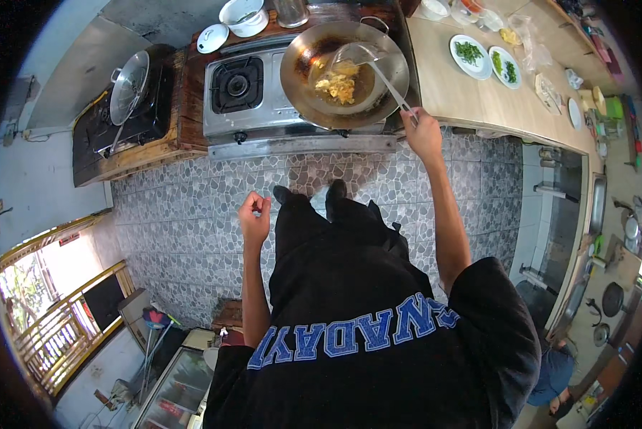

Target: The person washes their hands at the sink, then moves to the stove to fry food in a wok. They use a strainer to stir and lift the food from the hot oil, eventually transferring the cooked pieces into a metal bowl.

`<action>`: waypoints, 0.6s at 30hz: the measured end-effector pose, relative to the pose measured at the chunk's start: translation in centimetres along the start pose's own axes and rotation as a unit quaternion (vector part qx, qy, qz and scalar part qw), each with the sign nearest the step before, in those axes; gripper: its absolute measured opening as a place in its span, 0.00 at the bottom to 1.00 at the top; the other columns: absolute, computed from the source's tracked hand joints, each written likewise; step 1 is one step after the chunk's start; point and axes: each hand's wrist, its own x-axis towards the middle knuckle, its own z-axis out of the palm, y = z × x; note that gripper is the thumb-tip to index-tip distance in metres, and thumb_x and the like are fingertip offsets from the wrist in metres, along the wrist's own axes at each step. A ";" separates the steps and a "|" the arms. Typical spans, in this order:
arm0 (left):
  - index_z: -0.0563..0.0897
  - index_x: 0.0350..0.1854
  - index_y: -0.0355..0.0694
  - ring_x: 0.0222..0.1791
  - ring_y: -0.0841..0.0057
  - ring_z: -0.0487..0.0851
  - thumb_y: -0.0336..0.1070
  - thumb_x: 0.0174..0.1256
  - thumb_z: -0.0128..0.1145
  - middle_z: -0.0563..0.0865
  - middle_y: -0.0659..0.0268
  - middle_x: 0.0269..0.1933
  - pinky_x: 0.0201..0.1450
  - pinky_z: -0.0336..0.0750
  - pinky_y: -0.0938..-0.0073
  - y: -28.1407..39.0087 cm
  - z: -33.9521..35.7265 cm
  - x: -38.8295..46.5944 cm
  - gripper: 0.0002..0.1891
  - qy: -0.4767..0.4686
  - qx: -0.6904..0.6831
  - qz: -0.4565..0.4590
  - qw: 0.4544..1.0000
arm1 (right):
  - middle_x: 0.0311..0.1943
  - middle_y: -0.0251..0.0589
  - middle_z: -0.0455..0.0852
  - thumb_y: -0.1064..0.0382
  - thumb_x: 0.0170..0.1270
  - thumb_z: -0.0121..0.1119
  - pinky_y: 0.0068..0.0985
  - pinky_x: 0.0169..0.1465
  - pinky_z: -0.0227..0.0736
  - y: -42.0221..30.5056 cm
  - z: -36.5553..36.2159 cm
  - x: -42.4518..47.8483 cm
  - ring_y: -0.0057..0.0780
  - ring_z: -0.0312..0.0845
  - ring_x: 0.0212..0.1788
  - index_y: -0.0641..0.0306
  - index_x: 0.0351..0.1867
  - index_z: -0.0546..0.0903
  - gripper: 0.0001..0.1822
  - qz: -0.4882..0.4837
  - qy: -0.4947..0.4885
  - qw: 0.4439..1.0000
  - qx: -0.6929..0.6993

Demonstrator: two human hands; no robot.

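My right hand grips the handle of a wire skimmer, whose mesh bowl is over the oil in a large metal wok. Golden fried food lies in the oil beside and below the mesh. The wok stands on the right side of a two-burner gas stove; the stove's left burner has nothing on it. Away from the stove, my left hand hangs over the tiled floor with its fingers curled, and nothing can be seen in it.
Plates of chopped greens rest on the wooden counter at right. Behind the stove are a white enamel pot and its lid. Another pan sits on a black stove at left. A person is at the lower right.
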 end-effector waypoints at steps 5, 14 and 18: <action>0.63 0.22 0.39 0.25 0.86 0.60 0.26 0.64 0.56 0.62 0.74 0.23 0.28 0.59 0.82 -0.6 -0.1 -0.3 0.15 -0.001 0.003 -0.004 1.000 | 0.28 0.56 0.84 0.49 0.62 0.59 0.44 0.37 0.74 0.1 -0.3 -1.5 0.56 0.81 0.33 0.64 0.35 0.83 0.17 -0.010 -0.025 1.000 0.013; 0.64 0.23 0.39 0.24 0.87 0.60 0.26 0.64 0.56 0.63 0.74 0.23 0.29 0.60 0.84 -0.1 -0.7 0.4 0.15 0.021 -0.017 -0.016 1.000 | 0.29 0.57 0.84 0.51 0.62 0.59 0.43 0.39 0.74 -2.1 -2.0 -3.2 0.56 0.81 0.35 0.63 0.35 0.84 0.16 0.017 -0.007 1.000 0.006; 0.64 0.22 0.40 0.24 0.87 0.61 0.26 0.64 0.57 0.63 0.75 0.23 0.28 0.60 0.84 0.5 -0.4 1.4 0.15 -0.004 0.010 0.018 1.000 | 0.29 0.57 0.84 0.52 0.61 0.60 0.44 0.39 0.73 -1.5 0.6 -2.6 0.57 0.81 0.35 0.62 0.35 0.83 0.14 0.037 0.019 0.999 0.019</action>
